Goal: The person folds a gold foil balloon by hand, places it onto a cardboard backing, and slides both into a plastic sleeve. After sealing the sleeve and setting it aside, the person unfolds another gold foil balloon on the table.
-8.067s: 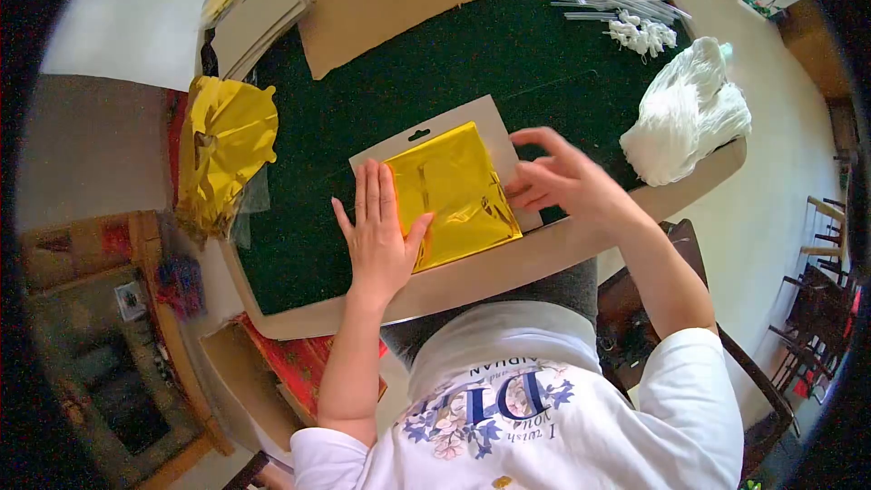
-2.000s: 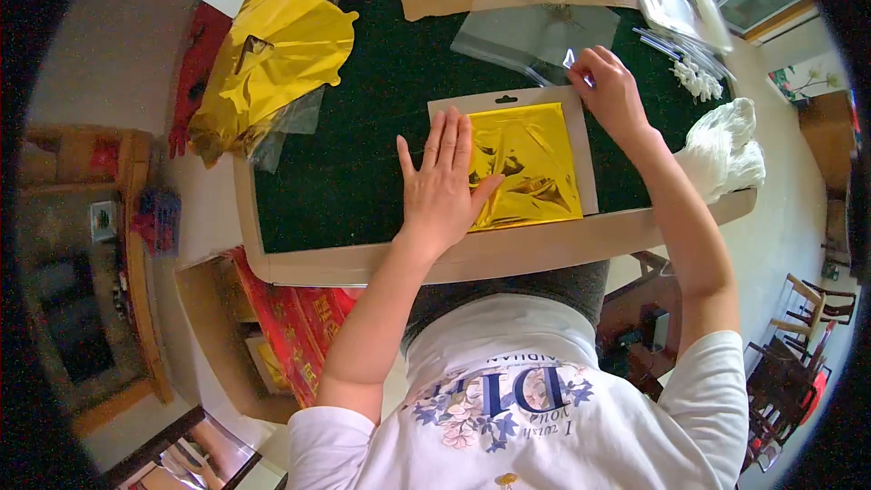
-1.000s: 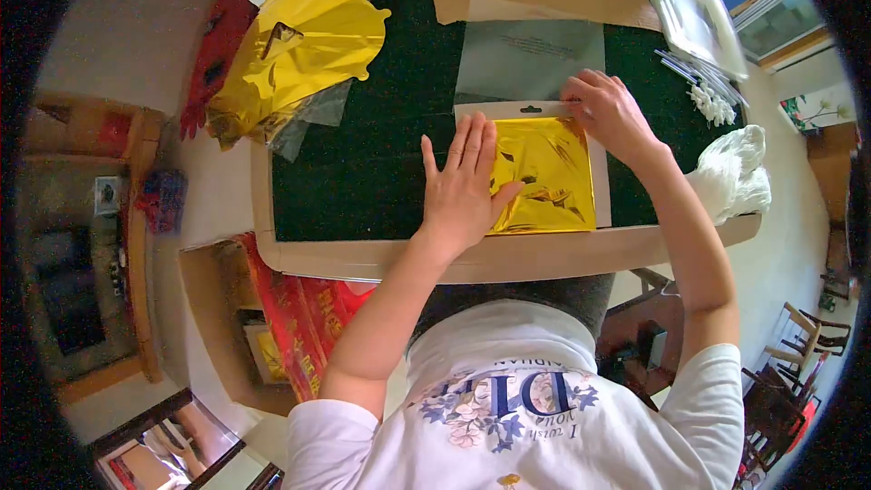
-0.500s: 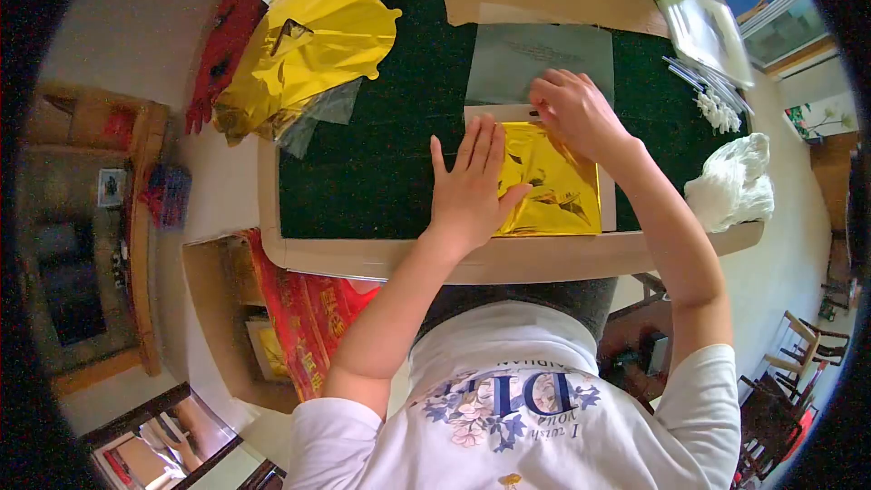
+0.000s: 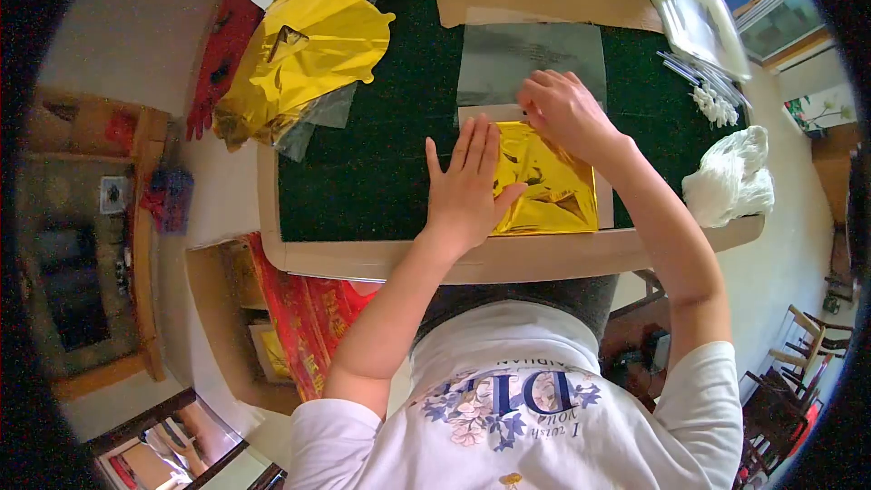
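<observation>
Frame centre: square yellow metallic foil packet (image 5: 551, 192) under left hand (image 5: 460, 191)
Upper left: crumpled yellow foil sheet (image 5: 318, 41)

The person's bare left hand (image 5: 464, 186) lay flat with its palm down, its fingers together and pointing away from the body, its thumb spread out toward the right. The left forearm slanted up and inward from a bent elbow. The bare right hand (image 5: 564, 113) was farther forward, its back up and its fingers curled down, the fingertips pointing left; whether they pinched together could not be seen. The right forearm reached forward and inward from the elbow, the wrist slightly bent. The hands were apart, and short white sleeves covered both upper arms.
</observation>
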`<state>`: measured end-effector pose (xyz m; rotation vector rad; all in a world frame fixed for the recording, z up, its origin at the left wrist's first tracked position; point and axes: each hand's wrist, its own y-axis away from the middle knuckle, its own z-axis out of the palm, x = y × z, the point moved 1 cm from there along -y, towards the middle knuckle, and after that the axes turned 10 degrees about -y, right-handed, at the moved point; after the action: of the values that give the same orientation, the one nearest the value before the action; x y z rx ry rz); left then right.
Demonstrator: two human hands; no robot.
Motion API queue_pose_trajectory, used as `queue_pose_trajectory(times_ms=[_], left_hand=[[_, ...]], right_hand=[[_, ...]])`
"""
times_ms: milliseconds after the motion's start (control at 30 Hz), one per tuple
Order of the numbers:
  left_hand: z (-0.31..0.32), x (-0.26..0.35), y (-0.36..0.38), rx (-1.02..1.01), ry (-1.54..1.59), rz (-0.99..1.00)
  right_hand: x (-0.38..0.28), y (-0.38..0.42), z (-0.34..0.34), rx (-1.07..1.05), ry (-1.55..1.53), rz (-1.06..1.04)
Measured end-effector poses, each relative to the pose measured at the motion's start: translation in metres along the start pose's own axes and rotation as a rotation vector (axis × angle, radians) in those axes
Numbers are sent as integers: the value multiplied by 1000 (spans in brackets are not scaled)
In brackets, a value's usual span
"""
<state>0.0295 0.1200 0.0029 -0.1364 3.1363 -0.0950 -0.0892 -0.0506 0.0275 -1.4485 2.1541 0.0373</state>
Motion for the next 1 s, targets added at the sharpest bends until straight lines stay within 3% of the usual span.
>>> queue_pose_trajectory(times_ms=[367, 667, 1000], left_hand=[[0, 0, 0, 25, 6, 5], [1, -1, 0, 19, 22, -2], [1, 0, 1, 31, 31, -4]], right_hand=[[-10, -17, 19, 98, 27, -71], [-25, -15, 5, -82, 51, -67], [-22, -7, 12, 20, 6, -77]])
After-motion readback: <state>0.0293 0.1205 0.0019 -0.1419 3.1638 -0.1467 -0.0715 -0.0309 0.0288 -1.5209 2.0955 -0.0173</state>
